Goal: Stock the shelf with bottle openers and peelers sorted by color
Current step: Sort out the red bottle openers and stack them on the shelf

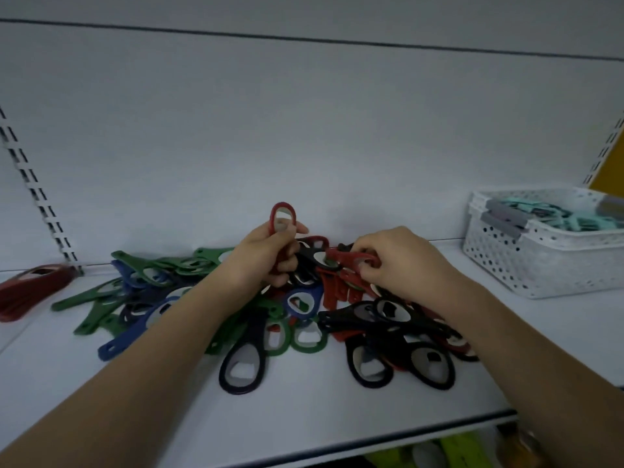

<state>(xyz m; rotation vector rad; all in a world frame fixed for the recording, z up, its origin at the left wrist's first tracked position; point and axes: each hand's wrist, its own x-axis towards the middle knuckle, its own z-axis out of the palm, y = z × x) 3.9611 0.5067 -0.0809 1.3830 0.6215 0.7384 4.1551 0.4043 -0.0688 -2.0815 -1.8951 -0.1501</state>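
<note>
A mixed pile of bottle openers in green, blue, black and red lies on the white shelf. My left hand holds a red bottle opener upright, its ring sticking up above my fingers. My right hand pinches another red bottle opener at the top of the pile. A stack of red openers lies apart at the far left of the shelf.
A white perforated basket with teal items stands at the right on the shelf. The shelf's back wall rises behind the pile, with slotted uprights at both sides. The front edge of the shelf runs below my arms.
</note>
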